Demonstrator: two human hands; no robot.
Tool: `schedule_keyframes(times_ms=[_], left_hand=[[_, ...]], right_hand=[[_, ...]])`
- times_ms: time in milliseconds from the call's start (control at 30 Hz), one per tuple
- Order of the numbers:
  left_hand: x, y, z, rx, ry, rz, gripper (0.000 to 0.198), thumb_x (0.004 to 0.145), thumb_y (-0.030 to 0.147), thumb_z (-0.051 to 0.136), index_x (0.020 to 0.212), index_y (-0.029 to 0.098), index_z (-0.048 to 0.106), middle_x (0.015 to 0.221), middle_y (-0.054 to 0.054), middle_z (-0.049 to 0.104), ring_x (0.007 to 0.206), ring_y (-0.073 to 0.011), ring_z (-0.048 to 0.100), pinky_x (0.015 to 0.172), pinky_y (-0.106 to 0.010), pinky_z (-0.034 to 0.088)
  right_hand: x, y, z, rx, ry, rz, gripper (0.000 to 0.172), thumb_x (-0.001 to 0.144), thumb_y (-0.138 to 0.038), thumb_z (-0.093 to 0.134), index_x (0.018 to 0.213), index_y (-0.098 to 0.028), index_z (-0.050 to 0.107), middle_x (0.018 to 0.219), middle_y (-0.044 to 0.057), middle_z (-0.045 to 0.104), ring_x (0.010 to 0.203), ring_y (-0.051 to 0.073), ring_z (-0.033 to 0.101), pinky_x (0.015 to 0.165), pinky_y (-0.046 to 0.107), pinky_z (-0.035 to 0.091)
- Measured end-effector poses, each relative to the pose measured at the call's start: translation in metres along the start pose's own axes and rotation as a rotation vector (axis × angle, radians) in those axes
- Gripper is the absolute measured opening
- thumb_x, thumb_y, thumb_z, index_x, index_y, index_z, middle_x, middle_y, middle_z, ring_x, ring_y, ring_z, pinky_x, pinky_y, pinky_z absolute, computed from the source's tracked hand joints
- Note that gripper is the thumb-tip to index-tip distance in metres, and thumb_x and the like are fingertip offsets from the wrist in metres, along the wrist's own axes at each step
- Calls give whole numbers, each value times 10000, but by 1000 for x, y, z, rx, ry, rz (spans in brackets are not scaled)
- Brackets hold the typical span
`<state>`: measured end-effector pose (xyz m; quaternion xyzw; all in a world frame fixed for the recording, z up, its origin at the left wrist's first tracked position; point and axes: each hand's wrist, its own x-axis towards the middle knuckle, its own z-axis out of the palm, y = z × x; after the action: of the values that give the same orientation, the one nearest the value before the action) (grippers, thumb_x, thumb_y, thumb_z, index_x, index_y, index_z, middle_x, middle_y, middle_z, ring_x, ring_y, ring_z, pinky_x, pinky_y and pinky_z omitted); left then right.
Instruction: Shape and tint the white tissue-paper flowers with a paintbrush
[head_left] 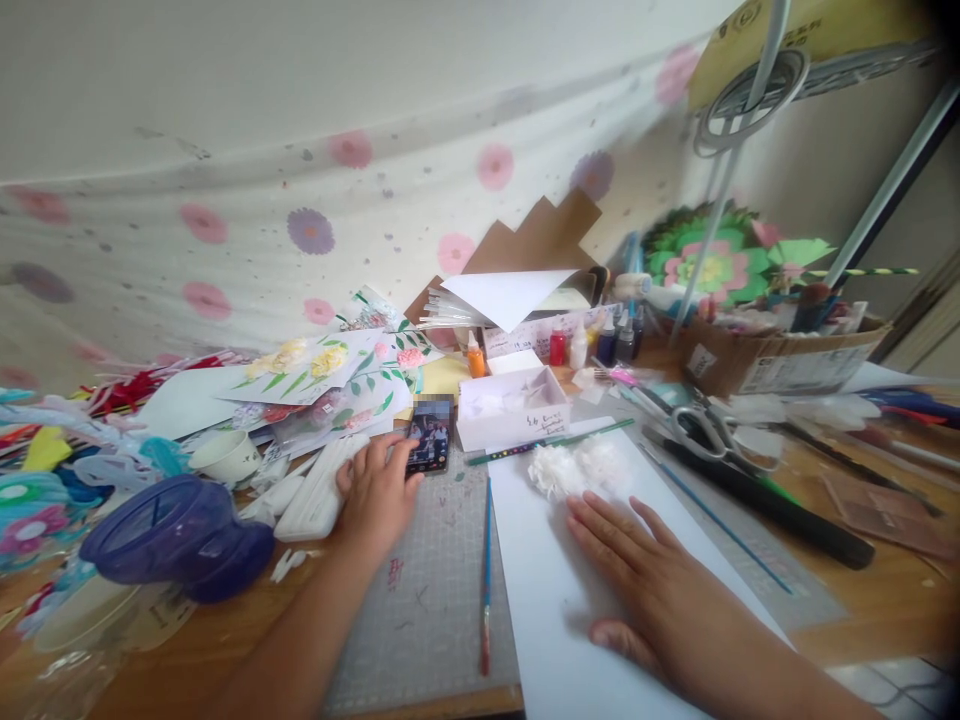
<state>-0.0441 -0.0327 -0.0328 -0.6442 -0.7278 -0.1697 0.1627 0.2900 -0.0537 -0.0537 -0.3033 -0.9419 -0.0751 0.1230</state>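
Observation:
My left hand rests beside a smartphone with its screen lit, fingers spread and touching its left edge. Flat on a white sheet of paper lies my right hand, its fingers stretched out and thumb apart. Just beyond those fingertips, two fluffy white tufts sit on the sheet; they look like crumpled tissue or cotton. A paintbrush with a blue handle lies along the paper's left side. Under the paper spreads a grey cutting mat.
A small white box and paint bottles stand behind. Scissors, a black rod and a cardboard box occupy the right. At left are a purple container, a white case and flower-decorated sheets.

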Motion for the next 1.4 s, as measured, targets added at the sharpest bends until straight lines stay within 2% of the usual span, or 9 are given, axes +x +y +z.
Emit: schedule_keyframes(times_ms=[300,433,667,967,1233,1333,1400], left_hand=[[-2,-7,-1,-3,44,-40,91,751,267,579,827,248,626,1034,-51,555,973,-268,487,818,-424,351],[-3,-7,-1,-25,52,-25,110,761,256,569,823,259,659,1017,-39,563,958,-255,494,793,-404,357],[-5,-8,-2,-46,72,-24,172,771,209,536,806,271,694,989,-31,572,948,-238,509,783,-396,359],[-9,-9,-4,-43,67,-15,254,748,154,517,807,297,718,998,-30,581,956,-238,513,800,-408,357],[-9,-6,-10,-11,1,-67,286,786,177,477,945,284,689,1054,-46,581,1017,-245,506,855,-413,363],[7,-5,-15,0,-84,-64,309,843,242,427,1081,272,621,1115,-49,575,1049,-235,511,878,-386,378],[29,-4,-17,5,-176,-46,352,868,320,402,1183,253,543,1138,-58,576,1027,-220,539,851,-335,414]], right_hand=[[2,1,1,-13,16,4,738,873,-586,328,1443,-162,126,1451,107,230,1319,312,289,957,565,380],[1,0,1,-5,10,24,733,876,-587,319,1443,-159,134,1461,113,193,1329,310,266,968,561,373],[3,0,-3,80,-116,33,705,884,-598,265,1441,-187,131,1465,71,194,1340,292,243,1018,599,290],[2,-2,-2,14,-43,39,711,887,-584,287,1436,-146,169,1463,106,184,1338,306,242,993,586,336],[1,-1,1,-10,-9,22,722,886,-577,303,1442,-150,128,1460,102,199,1332,307,258,984,586,346],[1,0,2,-9,-2,15,726,882,-580,309,1442,-154,129,1454,107,211,1325,311,273,976,581,358],[1,0,1,-16,8,13,729,880,-583,312,1441,-151,135,1447,112,226,1316,312,292,967,577,371]])
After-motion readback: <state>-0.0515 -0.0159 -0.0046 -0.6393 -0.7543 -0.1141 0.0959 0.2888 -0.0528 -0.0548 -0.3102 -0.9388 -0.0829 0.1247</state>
